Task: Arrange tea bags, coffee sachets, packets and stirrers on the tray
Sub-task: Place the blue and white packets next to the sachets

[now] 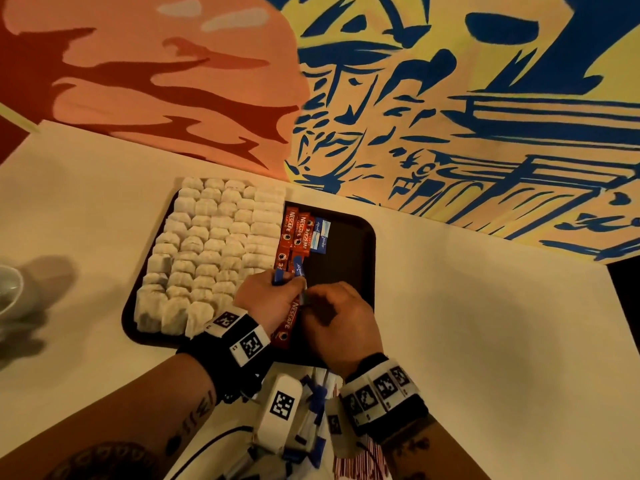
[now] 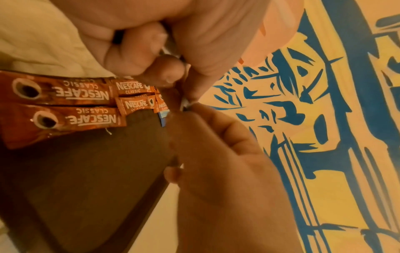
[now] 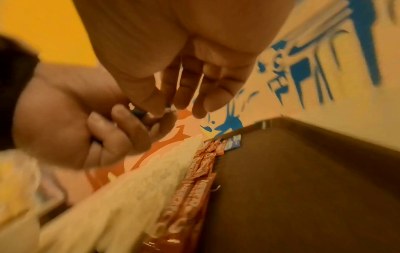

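White table [image 1: 450, 306] under a painted mural: we are on the blue packets now.

Tea bags [image 1: 211, 251] fill the left of the dark tray [image 1: 360, 244], Nescafé sachets [image 1: 294, 233] beside them, two blue packets [image 1: 320, 235] laid. Our left hand [image 1: 268, 299] grips a bunch of blue packets; our right hand [image 1: 341, 320] pinches one from it. Next we judge it goes down beside the laid pair, squared up.

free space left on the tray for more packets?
Bare: the tray's right part, bordered by the blue packets, the red coffee sachets and the right rim. Crowded: the left part, packed with tea bags. Both hands, left and right, meet over the near middle.
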`<state>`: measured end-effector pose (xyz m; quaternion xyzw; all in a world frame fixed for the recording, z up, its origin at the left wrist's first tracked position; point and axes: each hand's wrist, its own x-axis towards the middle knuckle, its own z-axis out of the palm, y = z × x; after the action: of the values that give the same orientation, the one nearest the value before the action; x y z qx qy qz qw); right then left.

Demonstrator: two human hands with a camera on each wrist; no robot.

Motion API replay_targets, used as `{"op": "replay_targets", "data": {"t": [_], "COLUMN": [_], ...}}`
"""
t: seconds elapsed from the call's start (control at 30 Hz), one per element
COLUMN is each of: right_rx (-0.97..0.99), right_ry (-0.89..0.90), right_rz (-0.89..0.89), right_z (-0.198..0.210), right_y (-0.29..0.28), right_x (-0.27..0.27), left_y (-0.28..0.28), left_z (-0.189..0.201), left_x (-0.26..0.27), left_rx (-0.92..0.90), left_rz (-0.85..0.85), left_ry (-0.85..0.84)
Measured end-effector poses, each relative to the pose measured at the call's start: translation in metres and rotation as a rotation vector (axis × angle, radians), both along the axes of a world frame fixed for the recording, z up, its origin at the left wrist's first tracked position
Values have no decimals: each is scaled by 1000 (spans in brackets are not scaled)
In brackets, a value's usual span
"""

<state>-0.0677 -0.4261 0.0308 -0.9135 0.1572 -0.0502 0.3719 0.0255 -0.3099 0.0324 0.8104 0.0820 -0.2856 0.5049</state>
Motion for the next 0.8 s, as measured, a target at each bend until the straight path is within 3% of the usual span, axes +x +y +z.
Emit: {"op": "replay_targets", "data": {"t": [0.13,0.23,0.4,0.67,0.8], "right_rx": [446,606,852,749,427], "right_ry": [137,194,279,380,427], "right_rz": [-320,-378,-391,-381,-483], "right_z": [-10,-19,-23,-41,-46], "right_y": [-2,2,1,-2,-27], "right_x": [13,21,33,61,84], "left_y": [6,11,19,28,38], "left_z": [-6,-11,-18,-18,-19], "left_x": [1,0,9,25,36], "left_rx": [100,112,144,159,135], "left_rz": [-234,-392,-479,-460,-381], "left_ry": [-120,-122,-166,-166,-185]}}
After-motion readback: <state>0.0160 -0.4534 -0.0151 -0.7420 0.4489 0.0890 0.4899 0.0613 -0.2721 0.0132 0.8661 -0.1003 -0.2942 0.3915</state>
